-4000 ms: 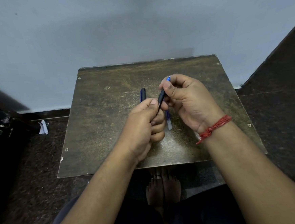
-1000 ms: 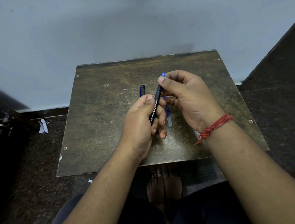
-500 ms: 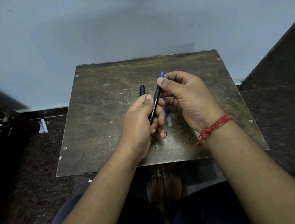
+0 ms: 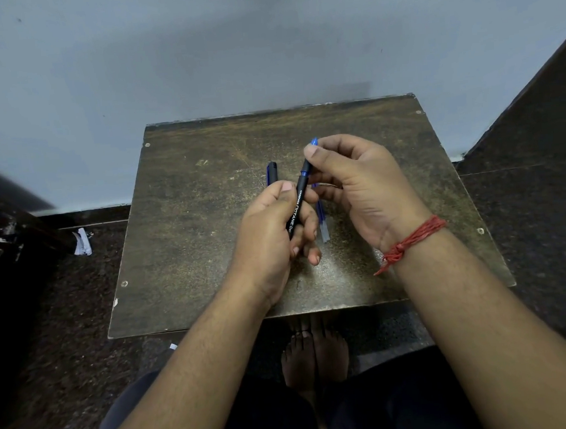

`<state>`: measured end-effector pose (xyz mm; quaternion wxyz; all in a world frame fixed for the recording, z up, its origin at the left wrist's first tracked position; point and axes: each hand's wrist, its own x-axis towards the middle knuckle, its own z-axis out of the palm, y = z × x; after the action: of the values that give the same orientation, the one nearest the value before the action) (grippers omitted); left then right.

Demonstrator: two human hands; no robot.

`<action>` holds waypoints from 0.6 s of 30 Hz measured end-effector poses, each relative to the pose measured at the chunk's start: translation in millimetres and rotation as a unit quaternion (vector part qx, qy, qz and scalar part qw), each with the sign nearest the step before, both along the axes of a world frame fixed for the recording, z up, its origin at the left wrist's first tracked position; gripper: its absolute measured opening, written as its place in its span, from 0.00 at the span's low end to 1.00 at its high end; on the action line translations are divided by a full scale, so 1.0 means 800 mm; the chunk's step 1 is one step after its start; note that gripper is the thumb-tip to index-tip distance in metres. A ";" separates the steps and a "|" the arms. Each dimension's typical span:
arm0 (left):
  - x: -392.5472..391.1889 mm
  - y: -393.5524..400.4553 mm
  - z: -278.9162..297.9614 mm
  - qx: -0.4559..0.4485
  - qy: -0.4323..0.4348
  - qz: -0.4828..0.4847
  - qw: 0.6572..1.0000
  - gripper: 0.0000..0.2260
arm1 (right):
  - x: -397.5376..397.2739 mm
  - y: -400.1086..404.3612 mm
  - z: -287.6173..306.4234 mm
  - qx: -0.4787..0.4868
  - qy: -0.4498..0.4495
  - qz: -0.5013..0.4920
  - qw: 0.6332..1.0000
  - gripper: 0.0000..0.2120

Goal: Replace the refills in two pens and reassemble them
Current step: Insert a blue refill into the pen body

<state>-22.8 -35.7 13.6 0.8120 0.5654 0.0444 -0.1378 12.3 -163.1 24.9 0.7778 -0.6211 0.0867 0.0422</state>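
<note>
Here your left hand [image 4: 269,229] curls round the lower part of a black pen barrel [image 4: 295,210], thumb pressed on top near the white lettering, so the barrel slants up and to the right above the table [image 4: 192,241]. Your right hand [image 4: 361,188] pinches the barrel's upper end between thumb and forefinger, and a blue tip [image 4: 314,142] pokes out just past the thumbnail. Whether that tip is screwed fully home, you cannot tell from this angle. A second dark pen [image 4: 271,172] lies on the table behind your left hand, mostly hidden by it. A thin blue refill [image 4: 323,224] lies flat on the table between your two hands, its pale end pointing toward you. A red thread band [image 4: 412,239] circles your right wrist. Your bare feet [image 4: 314,354] show below the table's near edge.
</note>
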 end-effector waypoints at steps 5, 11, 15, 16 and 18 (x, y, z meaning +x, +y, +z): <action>0.000 -0.001 0.000 -0.001 -0.001 -0.001 1.000 0.13 | 0.000 0.000 0.005 0.045 0.007 0.005 0.999 0.11; 0.000 -0.001 -0.002 -0.001 -0.004 -0.006 1.000 0.13 | 0.000 0.001 0.001 0.023 0.008 -0.002 1.000 0.06; 0.000 -0.002 -0.002 0.013 -0.008 -0.010 1.000 0.13 | 0.002 0.000 0.000 0.034 -0.001 -0.022 0.999 0.04; 0.000 -0.002 -0.003 0.014 -0.010 -0.011 1.000 0.13 | 0.003 -0.001 0.001 0.044 0.001 -0.029 0.999 0.05; 0.000 -0.001 -0.003 0.015 -0.013 -0.015 1.000 0.13 | 0.003 -0.004 0.002 0.067 0.007 -0.040 0.997 0.07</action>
<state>-22.6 -36.8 10.8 0.8018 0.5798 0.0272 -0.1419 14.9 -165.9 26.8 0.8180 -0.5634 0.1140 0.0207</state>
